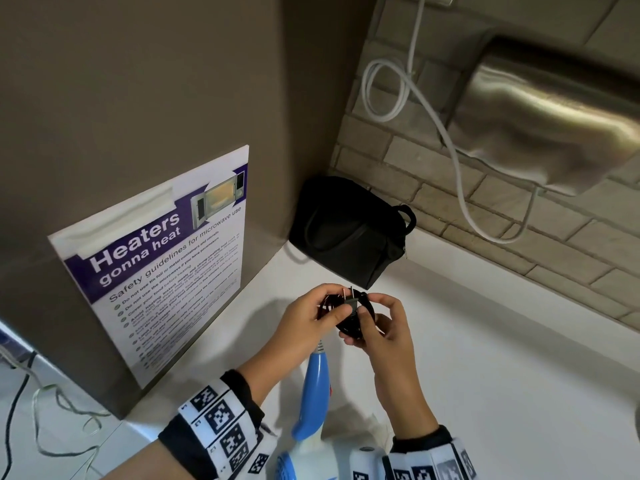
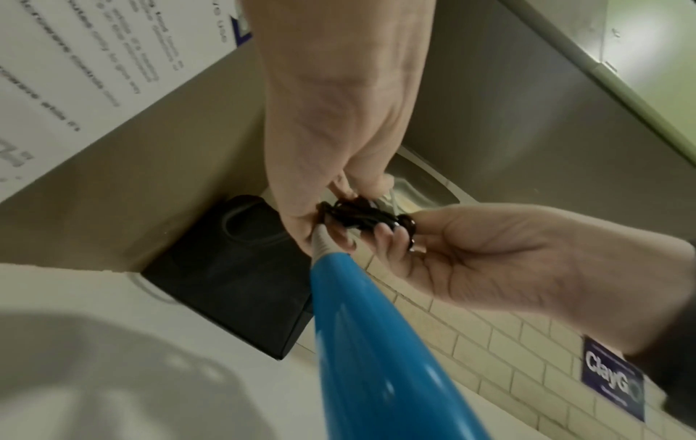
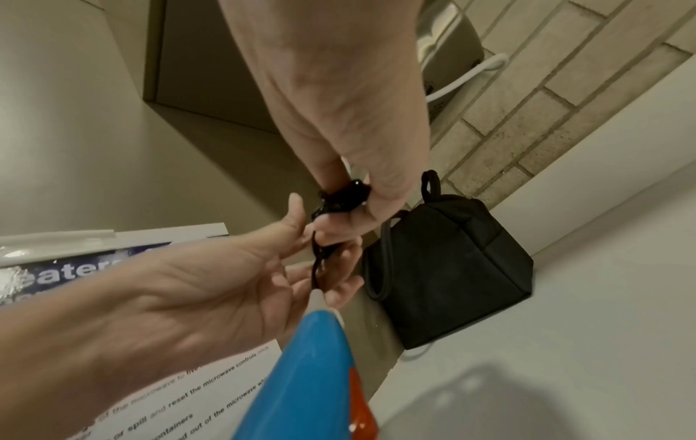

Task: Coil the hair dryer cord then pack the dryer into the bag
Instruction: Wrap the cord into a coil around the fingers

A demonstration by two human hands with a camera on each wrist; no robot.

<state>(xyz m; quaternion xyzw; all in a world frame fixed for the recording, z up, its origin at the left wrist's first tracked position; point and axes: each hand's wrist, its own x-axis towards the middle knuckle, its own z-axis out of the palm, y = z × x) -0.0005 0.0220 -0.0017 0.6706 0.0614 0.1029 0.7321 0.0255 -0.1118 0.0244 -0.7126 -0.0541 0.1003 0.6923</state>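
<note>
The coiled black cord (image 1: 349, 318) sits bunched between my two hands above the white counter, its plug (image 1: 352, 304) on top with the prongs pointing up. My left hand (image 1: 320, 311) pinches the coil from the left; its fingers curl round the loops (image 2: 361, 215). My right hand (image 1: 375, 325) grips the coil from the right, thumb against the plug (image 3: 344, 193). The hair dryer's blue handle (image 1: 316, 389) hangs down from the coil toward its white body (image 1: 311, 457) at the bottom edge. The black bag (image 1: 349, 233) stands in the corner behind my hands, apart from them.
A brown panel with a microwave safety poster (image 1: 156, 265) rises on the left. A steel hand dryer (image 1: 547, 116) and a looped white cable (image 1: 384, 88) hang on the brick wall at the back right. The white counter (image 1: 502, 358) spreads to the right.
</note>
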